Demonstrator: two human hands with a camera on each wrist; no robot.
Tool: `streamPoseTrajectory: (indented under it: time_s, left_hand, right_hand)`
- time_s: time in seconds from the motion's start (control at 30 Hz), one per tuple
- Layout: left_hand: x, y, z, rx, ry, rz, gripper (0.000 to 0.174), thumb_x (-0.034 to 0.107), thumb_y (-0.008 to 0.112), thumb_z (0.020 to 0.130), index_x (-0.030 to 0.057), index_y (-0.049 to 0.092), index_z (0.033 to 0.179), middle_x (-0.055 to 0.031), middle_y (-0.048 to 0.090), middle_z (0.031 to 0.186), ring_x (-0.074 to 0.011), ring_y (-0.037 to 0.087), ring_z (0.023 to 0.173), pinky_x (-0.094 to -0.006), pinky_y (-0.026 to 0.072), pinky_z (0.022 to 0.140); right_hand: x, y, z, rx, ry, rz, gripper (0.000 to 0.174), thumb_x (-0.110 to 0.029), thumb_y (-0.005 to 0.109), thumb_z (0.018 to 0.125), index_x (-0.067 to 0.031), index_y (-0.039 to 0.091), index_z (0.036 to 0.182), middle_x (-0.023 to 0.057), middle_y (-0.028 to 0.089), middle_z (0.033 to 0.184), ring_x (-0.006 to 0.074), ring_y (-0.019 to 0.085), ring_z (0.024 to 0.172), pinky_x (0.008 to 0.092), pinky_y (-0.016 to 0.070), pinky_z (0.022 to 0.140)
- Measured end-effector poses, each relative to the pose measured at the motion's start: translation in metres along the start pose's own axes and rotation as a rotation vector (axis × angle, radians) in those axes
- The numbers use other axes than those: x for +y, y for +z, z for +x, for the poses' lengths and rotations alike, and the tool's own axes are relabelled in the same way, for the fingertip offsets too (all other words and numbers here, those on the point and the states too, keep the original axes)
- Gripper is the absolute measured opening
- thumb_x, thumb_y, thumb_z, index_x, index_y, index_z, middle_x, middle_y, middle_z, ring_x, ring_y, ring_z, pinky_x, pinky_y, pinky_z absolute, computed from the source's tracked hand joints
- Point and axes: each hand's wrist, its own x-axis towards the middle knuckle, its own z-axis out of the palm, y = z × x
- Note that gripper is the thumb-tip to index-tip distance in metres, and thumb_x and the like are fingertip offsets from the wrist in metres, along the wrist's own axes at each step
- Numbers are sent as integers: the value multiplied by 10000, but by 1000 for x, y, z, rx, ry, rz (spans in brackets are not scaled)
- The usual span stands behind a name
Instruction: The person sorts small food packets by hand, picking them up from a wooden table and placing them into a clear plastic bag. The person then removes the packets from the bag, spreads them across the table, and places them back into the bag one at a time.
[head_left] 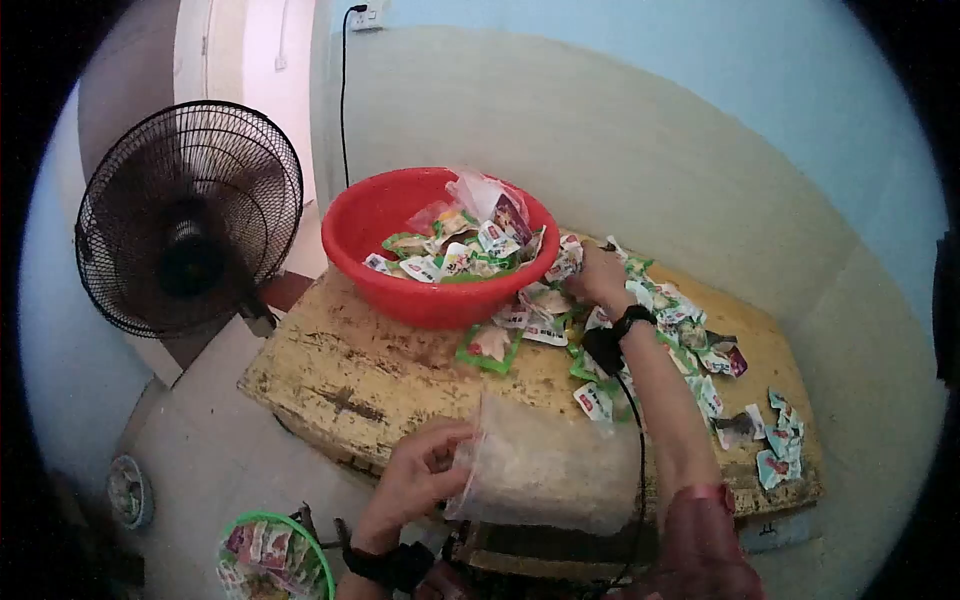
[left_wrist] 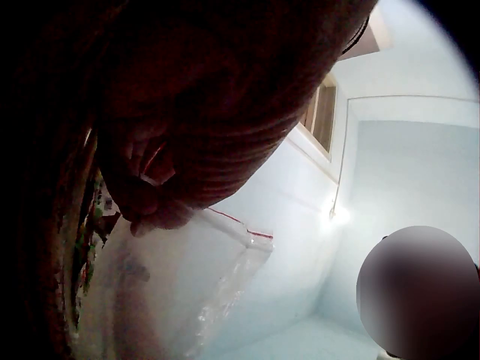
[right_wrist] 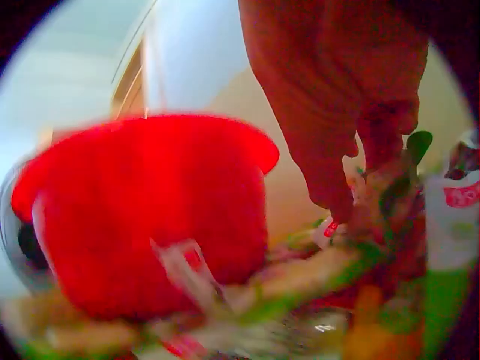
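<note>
A: How will the clear bag (head_left: 560,470) handle?
B: Light, limp, slippery, I'd guess; best held by its red-lined edge, where the left hand (head_left: 425,475) pinches it near the front of the worn yellow table (head_left: 350,350).
A: And the right hand (head_left: 603,280)?
B: Well apart, fingers down among crinkly packets (head_left: 490,345) beside the round red tub (head_left: 400,300); can't tell whether it grips one

Nearer than the red basin (head_left: 430,308), the left hand (head_left: 418,475) pinches, fingers (head_left: 447,437) curled; the right arm (head_left: 680,430) stretches forward, the right hand (head_left: 601,277) just beside the basin's right side, fingers pointing down.
</note>
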Motion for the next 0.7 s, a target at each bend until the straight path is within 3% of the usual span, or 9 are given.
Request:
streamPoseTrajectory:
  time_s: [0.07, 0.17, 0.3, 0.33, 0.43, 0.47, 0.57, 0.63, 0.7]
  left_hand:
    - [-6, 1, 2, 24, -16, -34, 437, -66, 670, 833, -9, 641, 1265, -39, 577, 1216, -88, 587, 948, -222, 494, 755]
    - [0, 6, 1, 52, -27, -39, 428, -62, 672, 837, -16, 639, 1261, -31, 580, 1198, -84, 592, 935, -219, 495, 756]
    - [3, 3, 0, 46, -91, 22, 428, -63, 677, 847, -17, 631, 1270, -26, 585, 1175, -78, 601, 924, -224, 505, 741]
    - [13, 9, 0, 66, -11, 26, 425, -56, 675, 858, -19, 624, 1278, -19, 588, 1166, -64, 581, 884, -220, 489, 693]
    - [2, 5, 2, 60, 31, 3, 410, -45, 672, 865, -21, 624, 1272, -14, 591, 1155, -70, 582, 889, -226, 492, 718]
    - [1, 3, 2, 53, -71, -47, 432, -59, 665, 853, -21, 616, 1281, -20, 593, 1179, -85, 596, 933, -240, 507, 783]
    - [1, 4, 1, 71, -42, -26, 499, 34, 780, 825, 11, 621, 1297, -50, 684, 1190, -165, 658, 1059, -324, 553, 891]
    - [19, 16, -5, 90, -38, -56, 489, -1, 728, 842, 1, 602, 1315, -51, 663, 1186, -139, 654, 1001, -292, 544, 850]
    - [31, 25, -6, 58, -49, -69, 500, -60, 671, 846, -21, 577, 1335, -38, 596, 1210, -105, 616, 973, -261, 518, 832]
  right_hand:
    - [6, -8, -1, 50, 34, 124, 389, -251, 796, 725, -48, 690, 1040, 160, 732, 942, 310, 711, 904, 438, 557, 787]
    - [28, -25, -3, -304, -2, 663, 285, -185, 781, 723, -28, 709, 949, 69, 714, 834, 177, 673, 760, 356, 528, 691]
    - [39, -45, -14, -244, 69, 549, 266, -145, 761, 740, 6, 711, 953, 23, 665, 785, 116, 576, 669, 319, 474, 621]
    - [44, -45, -17, -179, -14, 660, 284, -135, 735, 746, 2, 705, 993, 16, 636, 781, 118, 565, 655, 316, 465, 614]
    - [45, -79, -23, -136, 87, 402, 602, -191, 697, 717, -26, 592, 1286, 166, 686, 1017, 262, 677, 795, 416, 535, 748]
    - [43, -87, -29, -74, 52, 476, 603, -163, 673, 743, -48, 574, 1328, 148, 676, 988, 232, 645, 715, 397, 537, 696]
    - [-1, -166, -75, -85, -89, 773, 626, -107, 618, 823, -110, 500, 1438, 70, 642, 904, 123, 565, 608, 296, 510, 562]
    - [-36, -209, -102, -47, -175, 905, 546, -55, 585, 840, -81, 570, 1385, -15, 603, 826, 29, 516, 640, 182, 421, 504]
    - [-54, -242, -115, -135, -256, 937, 437, -59, 585, 870, -79, 633, 1304, -2, 632, 858, 23, 548, 675, 171, 431, 508]
